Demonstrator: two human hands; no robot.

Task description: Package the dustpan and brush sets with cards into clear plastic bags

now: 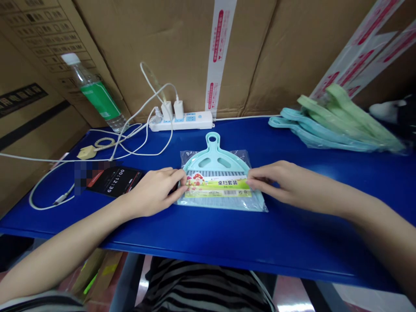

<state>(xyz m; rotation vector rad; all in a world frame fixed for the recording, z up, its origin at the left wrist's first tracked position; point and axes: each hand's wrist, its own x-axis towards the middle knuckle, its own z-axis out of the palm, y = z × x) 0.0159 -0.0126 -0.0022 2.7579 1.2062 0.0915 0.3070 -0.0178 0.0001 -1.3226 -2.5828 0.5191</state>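
A light-blue dustpan and brush set (212, 164) lies flat on the blue tabletop in front of me, inside a clear plastic bag, its looped handle pointing away. Across its middle runs a printed paper label (221, 185) with red mushrooms on a green and yellow ground. My left hand (159, 188) pinches the left end of the label and bag between thumb and fingers. On the opposite side my right hand (274, 180) pinches the right end the same way. Both hands rest low, close to the table.
More bagged dustpan sets (338, 125), light blue and green, are piled at the back right. A phone (115, 180) showing a timer lies beside my left forearm. Behind stand a white power strip (182, 121) with looping cables, a leaning water bottle (97, 97) and tall cardboard (169, 43).
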